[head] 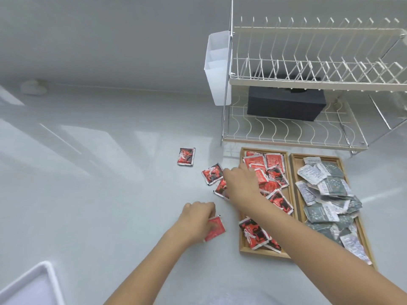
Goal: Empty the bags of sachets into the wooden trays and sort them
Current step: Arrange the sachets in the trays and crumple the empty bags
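Two wooden trays lie side by side on the white counter. The left tray holds several red sachets; the right tray holds several grey and white sachets. Three red sachets lie loose on the counter left of the trays: one far off, one nearer, and one partly under my right hand, whose curled fingers rest on it. My left hand grips another red sachet against the counter.
A two-tier wire dish rack stands behind the trays with a black box on its lower shelf and a white cutlery holder on its side. A white tray corner shows at bottom left.
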